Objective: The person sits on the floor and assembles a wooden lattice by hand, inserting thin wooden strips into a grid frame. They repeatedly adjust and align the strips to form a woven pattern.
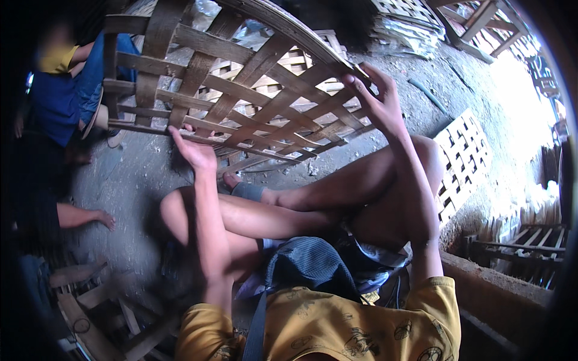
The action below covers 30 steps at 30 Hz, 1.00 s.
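A woven panel of flat brown strips [232, 91], apparently bamboo, is held up tilted in front of me. Its open lattice has a thicker rim along the far right edge. My left hand [197, 151] grips the near left edge, thumb outside and fingers partly hidden behind the strips. At the right end, my right hand [380, 103] pinches the rim between thumb and fingers. Through the gaps, paler woven pieces show on the ground beyond. My crossed bare legs lie below the panel, apart from it.
Another woven panel [462, 157] leans by my right knee. Stacked panels [406, 27] lie at the far side, near a wooden frame [481, 27]. Another person [57, 102] sits at the left. Wood pieces [90, 325] lie lower left; a low ledge [497, 289] runs lower right.
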Available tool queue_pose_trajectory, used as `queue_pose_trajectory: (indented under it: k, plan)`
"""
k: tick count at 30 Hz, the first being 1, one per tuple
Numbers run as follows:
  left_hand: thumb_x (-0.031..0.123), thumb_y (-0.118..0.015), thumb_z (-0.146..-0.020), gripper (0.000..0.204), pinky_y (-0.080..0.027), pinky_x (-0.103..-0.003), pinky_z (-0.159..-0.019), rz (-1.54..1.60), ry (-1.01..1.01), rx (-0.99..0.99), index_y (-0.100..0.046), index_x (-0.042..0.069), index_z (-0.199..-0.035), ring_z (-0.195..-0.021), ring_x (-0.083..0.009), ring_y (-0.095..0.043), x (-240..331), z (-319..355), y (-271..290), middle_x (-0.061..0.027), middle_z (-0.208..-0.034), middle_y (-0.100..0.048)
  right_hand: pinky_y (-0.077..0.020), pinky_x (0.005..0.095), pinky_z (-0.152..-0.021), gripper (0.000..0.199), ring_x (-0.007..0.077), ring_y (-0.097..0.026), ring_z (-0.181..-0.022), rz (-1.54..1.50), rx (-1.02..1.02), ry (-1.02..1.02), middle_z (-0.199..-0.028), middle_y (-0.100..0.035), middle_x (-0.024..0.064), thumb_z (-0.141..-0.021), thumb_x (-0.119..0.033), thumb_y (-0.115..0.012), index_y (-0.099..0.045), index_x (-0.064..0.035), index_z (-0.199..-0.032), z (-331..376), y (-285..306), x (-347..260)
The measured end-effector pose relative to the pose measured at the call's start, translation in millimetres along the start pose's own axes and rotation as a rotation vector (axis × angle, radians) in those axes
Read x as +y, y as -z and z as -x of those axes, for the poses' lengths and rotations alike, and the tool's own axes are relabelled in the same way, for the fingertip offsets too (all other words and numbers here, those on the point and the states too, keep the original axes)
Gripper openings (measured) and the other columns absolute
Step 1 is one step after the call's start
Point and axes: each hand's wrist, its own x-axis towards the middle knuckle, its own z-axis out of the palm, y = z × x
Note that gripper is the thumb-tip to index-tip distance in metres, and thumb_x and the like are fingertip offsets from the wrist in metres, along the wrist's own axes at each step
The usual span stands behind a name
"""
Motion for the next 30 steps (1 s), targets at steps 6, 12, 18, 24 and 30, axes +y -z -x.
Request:
queue_pose_trajectory:
  k: [6, 12, 18, 24, 30]
  plan:
    - [0.076, -0.047, -0.098, 0.067, -0.03, -0.051, -0.105, -0.138, 0.035, 0.194, -0.045, 0.028, -0.146, -0.123, -0.0161, -0.047, 0.1, 11.0, -13.2, 0.0046, -0.124, -0.05, -0.0452, 0.0324, -0.085, 0.051, 0.015, -0.053, -0.09, -0.071, 0.141, -0.041, -0.093, -0.061, 0.0067, -0.113, -0.043, -0.037, -0.063, 0.0014, -0.113, -11.3, 15.1, -7.3]
    - [0.081, -0.046, -0.095, 0.066, -0.035, -0.047, -0.096, -0.163, 0.036, 0.299, -0.047, 0.023, -0.128, -0.109, -0.0169, -0.046, 2.9, 27.2, -25.8, 0.0023, -0.111, -0.048, -0.0489, 0.0325, -0.084, 0.035, 0.0161, -0.061, -0.091, 0.038, 0.088, 0.002, -0.096, -0.066, 0.0114, -0.111, -0.032, -0.052, -0.062, 0.0008, -0.118, -2.9, 15.1, -20.5]
    - [0.077, -0.042, -0.099, 0.07, -0.041, -0.048, -0.1, -0.115, -0.113, 0.217, -0.046, 0.021, -0.141, -0.117, -0.0216, -0.05, 6.6, 27.2, -4.3, -0.0036, -0.125, -0.051, -0.0504, 0.0291, -0.076, 0.022, 0.0133, -0.062, -0.082, 0.236, 0.016, 0.068, -0.087, -0.066, 0.006, -0.108, -0.016, -0.058, -0.06, -0.0013, -0.123, 0.4, 18.8, -31.1]
    - [0.077, -0.039, -0.098, 0.091, -0.023, -0.058, -0.123, -0.086, -0.087, 0.219, -0.016, 0.021, -0.166, -0.152, -0.032, -0.027, 18.6, 49.8, -22.6, -0.0098, -0.167, -0.025, -0.0494, 0.0291, -0.072, 0.021, 0.0135, -0.059, -0.074, 0.194, 0.032, 0.088, -0.084, -0.065, 0.0067, -0.106, -0.01, -0.057, -0.06, -0.0013, -0.126, 2.7, 15.8, -39.3]
    - [0.073, -0.041, -0.1, 0.09, -0.021, -0.056, -0.125, -0.082, -0.123, 0.216, -0.014, 0.018, -0.167, -0.153, -0.0309, -0.026, 9.1, 47.3, -17.3, -0.0105, -0.168, -0.023, -0.0492, 0.0274, -0.077, 0.024, 0.0122, -0.058, -0.08, 0.168, -0.012, 0.0, -0.087, -0.065, 0.0074, -0.107, -0.013, -0.057, -0.058, -0.0002, -0.127, 2.7, 27.6, -36.3]
